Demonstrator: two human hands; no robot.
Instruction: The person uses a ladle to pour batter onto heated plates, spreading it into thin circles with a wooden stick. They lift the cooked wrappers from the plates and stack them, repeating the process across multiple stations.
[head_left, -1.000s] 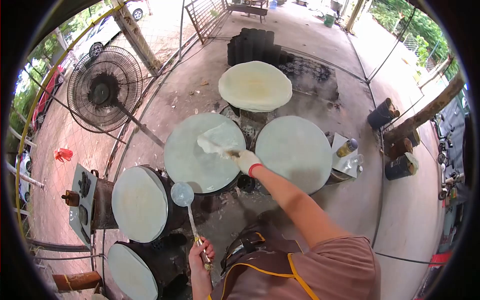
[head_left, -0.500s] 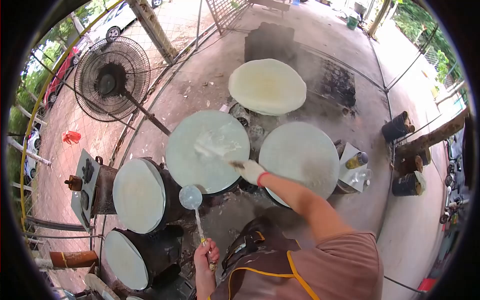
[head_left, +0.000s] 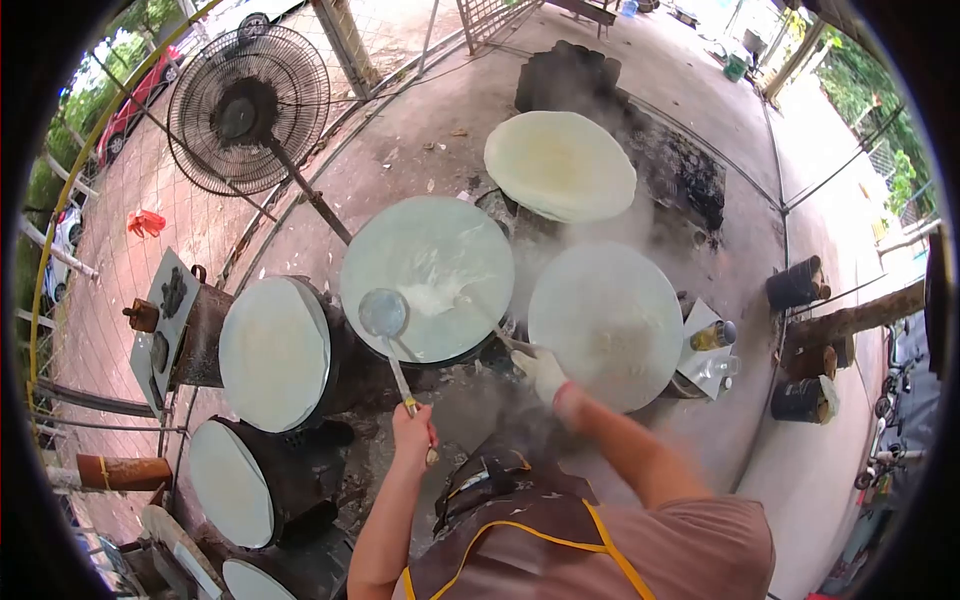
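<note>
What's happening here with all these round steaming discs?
A person in an apron stands among several round cloth-covered steamers. Their left hand holds a ladle with its bowl over the near edge of the middle steamer. Their gloved right hand holds a thin tool that reaches to a wet white batter patch on the same steamer. Steam rises around it. A pale sheet lies on the steamer behind, and a fan stands to the left.
</note>
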